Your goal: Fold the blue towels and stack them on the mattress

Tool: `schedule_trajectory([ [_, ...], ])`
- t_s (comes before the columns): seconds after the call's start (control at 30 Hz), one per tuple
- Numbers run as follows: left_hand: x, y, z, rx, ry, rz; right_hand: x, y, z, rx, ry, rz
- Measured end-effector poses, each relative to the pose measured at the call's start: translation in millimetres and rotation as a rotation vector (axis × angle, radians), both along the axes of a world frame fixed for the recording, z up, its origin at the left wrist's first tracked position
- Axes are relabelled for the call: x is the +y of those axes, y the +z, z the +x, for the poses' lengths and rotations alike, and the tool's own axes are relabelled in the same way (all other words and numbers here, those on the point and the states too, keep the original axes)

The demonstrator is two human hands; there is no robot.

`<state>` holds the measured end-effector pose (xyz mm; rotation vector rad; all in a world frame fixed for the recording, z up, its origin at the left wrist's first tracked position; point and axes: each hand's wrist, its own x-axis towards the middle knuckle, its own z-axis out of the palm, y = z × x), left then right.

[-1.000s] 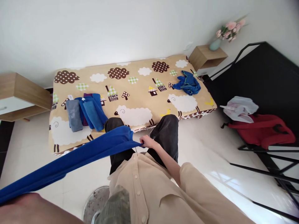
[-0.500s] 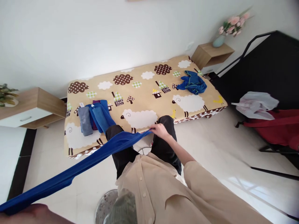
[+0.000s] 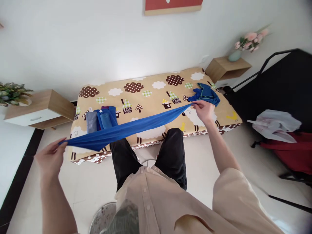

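Observation:
A long blue towel is stretched nearly taut above my knees, gathered into a narrow band. My left hand pinches its lower end at the left. At the other end, my right hand grips a corner over the right part of the bed. Behind the towel on the left, a rolled or folded grey cloth lies beside folded blue cloths, with a bit of purple cloth showing. Past my right hand is a crumpled blue cloth with light green edging, partly covered by that hand.
The low bed has a beige sheep-print sheet. Wooden nightstands stand at both ends, the right one bearing a vase of pink flowers. To the right are a black-framed piece, a white plastic bag and red fabric.
My left hand has risen into view from the lower left, and my right hand has moved right and up. The towel is now raised and spread across in front of me. The view has tilted up.

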<state>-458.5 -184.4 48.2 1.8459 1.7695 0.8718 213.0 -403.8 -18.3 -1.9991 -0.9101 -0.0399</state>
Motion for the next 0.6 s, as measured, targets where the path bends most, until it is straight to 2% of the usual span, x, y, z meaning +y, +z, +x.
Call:
schedule_trajectory([
  [0.07, 15, -1.1, 22, -0.105, -0.061, 0.024, -13, 6.4, 14, -0.018, -0.037, 0.022],
  [0.2, 37, -5.1, 63, -0.166, -0.262, -0.092, -37, 10.2, 34, -0.020, -0.090, 0.006],
  [0.3, 51, -14.0, 81, -0.192, -0.352, -0.206, -53, 6.6, 49, -0.002, -0.094, -0.050],
  [0.47, 67, -28.3, 104, -0.299, -0.379, -0.381, -68, -1.6, 75, 0.044, -0.092, -0.135],
  [0.6, 82, -36.5, 128, -0.397, -0.351, -0.451, -63, -6.9, 94, 0.059, -0.123, -0.201],
])
